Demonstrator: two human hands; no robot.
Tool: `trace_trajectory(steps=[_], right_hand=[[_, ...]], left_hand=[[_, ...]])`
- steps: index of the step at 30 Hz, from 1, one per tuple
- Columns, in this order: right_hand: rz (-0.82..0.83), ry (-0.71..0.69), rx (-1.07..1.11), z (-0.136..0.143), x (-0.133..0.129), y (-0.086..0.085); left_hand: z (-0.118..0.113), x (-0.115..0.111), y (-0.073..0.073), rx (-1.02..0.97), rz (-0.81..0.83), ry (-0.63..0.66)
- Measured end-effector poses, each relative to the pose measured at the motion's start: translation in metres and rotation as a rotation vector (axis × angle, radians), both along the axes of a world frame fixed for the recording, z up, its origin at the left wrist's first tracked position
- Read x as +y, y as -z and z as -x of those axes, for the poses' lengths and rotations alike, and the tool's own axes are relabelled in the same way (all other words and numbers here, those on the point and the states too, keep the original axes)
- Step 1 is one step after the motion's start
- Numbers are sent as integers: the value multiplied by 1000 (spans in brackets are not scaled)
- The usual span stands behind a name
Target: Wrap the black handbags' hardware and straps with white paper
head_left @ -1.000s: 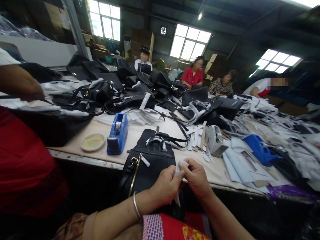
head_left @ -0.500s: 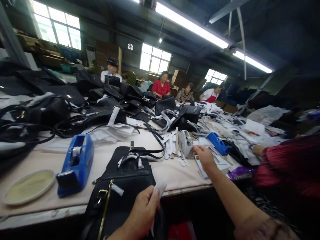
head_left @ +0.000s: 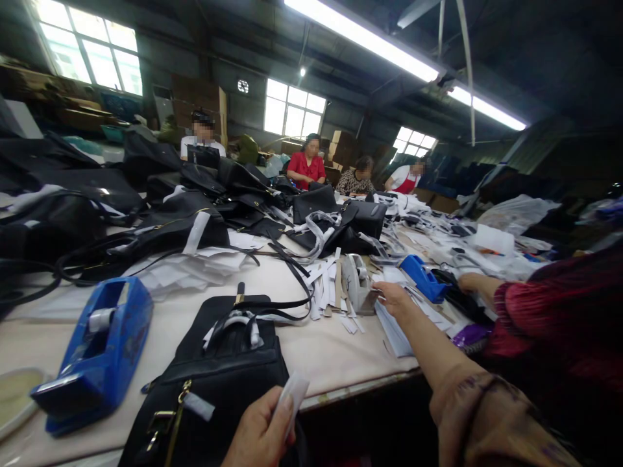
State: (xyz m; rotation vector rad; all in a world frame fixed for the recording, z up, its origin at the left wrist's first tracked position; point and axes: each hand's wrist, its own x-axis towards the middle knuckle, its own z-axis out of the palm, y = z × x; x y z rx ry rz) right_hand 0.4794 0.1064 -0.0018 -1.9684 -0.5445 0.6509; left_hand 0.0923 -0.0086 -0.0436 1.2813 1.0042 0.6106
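My left hand is closed, thumb and fingers pinching a folded strip of white wrapping in front of a black bag. The bag lies at the table's front edge, its handle wrapped in white, with a gold zip whose pull is wrapped too. My right hand reaches forward with fingers pinched together at the near end of a grey tape dispenser. Whatever lies between those fingertips is too small to make out. Paper strips lie beside the dispenser.
A blue tape dispenser and a round dish are at left. Black bags are heaped behind. Another blue dispenser stands at right, near a co-worker's red sleeve. Several people sit across the table.
The view has shifted, so the near bag and blue dispenser appear lower and further left. My right hand stays at the grey dispenser; my left still grips the white strip.
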Motion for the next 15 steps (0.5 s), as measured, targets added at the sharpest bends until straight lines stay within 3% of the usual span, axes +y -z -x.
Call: trace_trajectory(steps=[5, 9, 12, 15], right_hand=[[-16, -41, -26, 16, -37, 11], [25, -42, -19, 35, -43, 20], [-25, -99, -44, 53, -50, 14], [-110, -259, -16, 91, -75, 3]], left_hand=[[-1, -1, 4, -17, 5, 6], [0, -4, -3, -2, -61, -2], [3, -7, -11, 53, -146, -5], [7, -11, -16, 118, -243, -37]])
